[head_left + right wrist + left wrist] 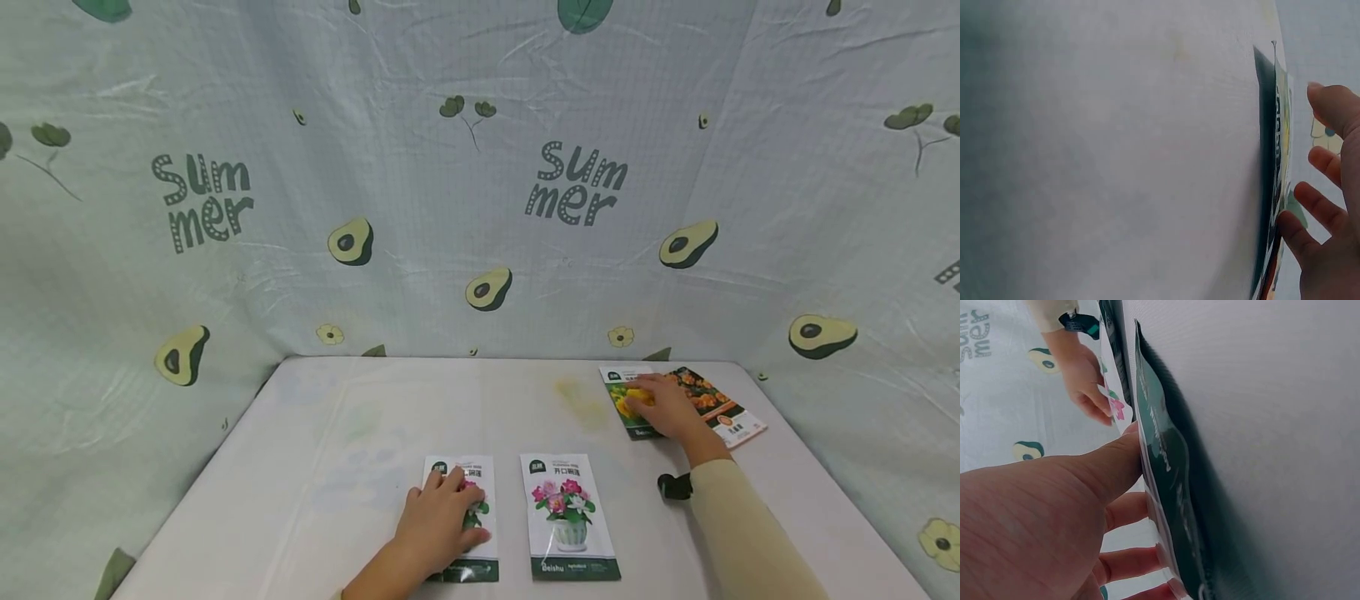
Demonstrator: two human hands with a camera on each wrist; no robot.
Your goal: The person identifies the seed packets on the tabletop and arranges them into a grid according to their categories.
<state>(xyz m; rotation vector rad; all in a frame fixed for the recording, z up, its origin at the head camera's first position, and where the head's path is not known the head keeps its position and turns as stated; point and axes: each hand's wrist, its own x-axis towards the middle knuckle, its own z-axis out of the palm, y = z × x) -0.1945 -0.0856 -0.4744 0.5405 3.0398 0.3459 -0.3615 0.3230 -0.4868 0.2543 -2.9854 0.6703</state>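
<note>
Four flower packets (570,517) lie on the white table (360,433).

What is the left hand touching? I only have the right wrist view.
Observer: The left hand rests on a pink-flower seed packet.
Operator: Is there another packet like it?
Observer: Yes, a matching seed packet lies to its right, apart from it.
Operator: Is the left hand touching that one too?
Observer: No, nothing is touching the matching seed packet's printed face.
</note>
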